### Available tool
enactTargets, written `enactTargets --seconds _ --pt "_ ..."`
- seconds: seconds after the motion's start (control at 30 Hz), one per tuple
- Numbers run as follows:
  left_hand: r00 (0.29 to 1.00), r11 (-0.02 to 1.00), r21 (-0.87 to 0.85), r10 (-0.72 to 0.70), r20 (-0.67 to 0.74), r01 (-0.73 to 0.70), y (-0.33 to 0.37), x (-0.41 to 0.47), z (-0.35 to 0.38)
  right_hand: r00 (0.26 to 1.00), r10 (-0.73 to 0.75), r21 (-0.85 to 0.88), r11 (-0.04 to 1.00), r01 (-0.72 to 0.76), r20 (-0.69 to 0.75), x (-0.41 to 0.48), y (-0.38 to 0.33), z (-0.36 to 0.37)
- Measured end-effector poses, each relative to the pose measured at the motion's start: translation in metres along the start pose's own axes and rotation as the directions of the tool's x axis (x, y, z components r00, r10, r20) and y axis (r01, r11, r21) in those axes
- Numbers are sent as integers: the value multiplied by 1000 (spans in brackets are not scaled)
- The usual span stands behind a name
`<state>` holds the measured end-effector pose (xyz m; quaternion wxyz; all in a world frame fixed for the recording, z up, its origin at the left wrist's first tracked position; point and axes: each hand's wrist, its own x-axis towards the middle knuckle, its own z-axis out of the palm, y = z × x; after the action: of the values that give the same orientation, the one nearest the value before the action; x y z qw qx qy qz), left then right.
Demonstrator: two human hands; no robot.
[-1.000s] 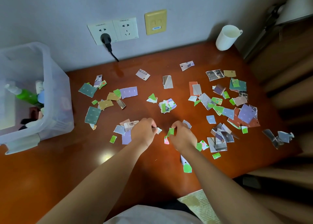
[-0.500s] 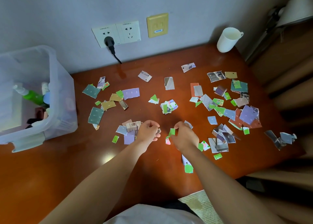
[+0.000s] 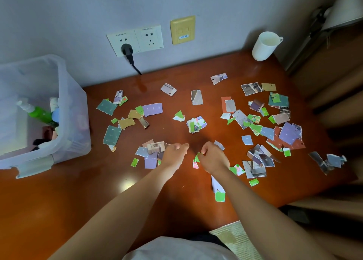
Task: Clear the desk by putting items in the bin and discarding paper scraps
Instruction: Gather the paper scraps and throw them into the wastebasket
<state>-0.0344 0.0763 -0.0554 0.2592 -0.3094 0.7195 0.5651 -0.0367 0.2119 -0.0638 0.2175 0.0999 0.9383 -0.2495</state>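
Torn paper scraps in green, purple, teal and tan lie scattered over the brown desk (image 3: 78, 200), thickest at the right (image 3: 282, 134) and in a looser group at the left (image 3: 125, 120). My right hand (image 3: 214, 158) pinches a small green scrap (image 3: 197, 157) just above the desk near the middle. My left hand (image 3: 173, 154) hovers a little to its left, fingers loosely curled, with nothing visible in it. A clear plastic bin (image 3: 68, 106) stands at the desk's left end and holds a green spray bottle (image 3: 39, 113) and other items.
A white mug (image 3: 264, 45) stands at the back right corner. A black plug (image 3: 127, 50) sits in the wall socket, its cord dropping behind the desk. A few scraps (image 3: 326, 161) lie near the right edge. Dark furniture stands to the right.
My hands have drawn slightly apart. The small scrap seen at my left fingertips earlier no longer shows. The right hand keeps its green scrap.
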Motion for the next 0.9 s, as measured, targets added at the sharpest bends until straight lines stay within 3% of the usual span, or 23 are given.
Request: enactTargets --seconds 0.13,0.27,0.33,0.37,0.5,0.67,0.9 --pt "992 984 138 117 -36 -111 -7 2 -5 998 55 249 967 -49 -16 -2 -7 -3" --pt "971 936 274 238 -30 -221 -14 3 -12 972 220 571 789 -229 85 -4 -12 -8" --pt "967 914 340 252 -45 -223 -16 1 -15 943 283 663 675 -325 175 -3 -9 -8" --pt "964 905 364 260 -60 -221 -17 0 -17 936 287 658 669 -347 203 -4 -8 -7" --pt "947 871 445 293 -131 -208 -20 3 -27 981 159 280 942 -184 112 -7 -4 1" --pt "933 800 566 333 -140 -200 -21 3 -32 998 53 -151 987 -49 25 -18 -5 13" --pt "923 720 662 370 -107 -211 -19 8 -39 999 -4 -150 989 11 51 -20 -14 15"
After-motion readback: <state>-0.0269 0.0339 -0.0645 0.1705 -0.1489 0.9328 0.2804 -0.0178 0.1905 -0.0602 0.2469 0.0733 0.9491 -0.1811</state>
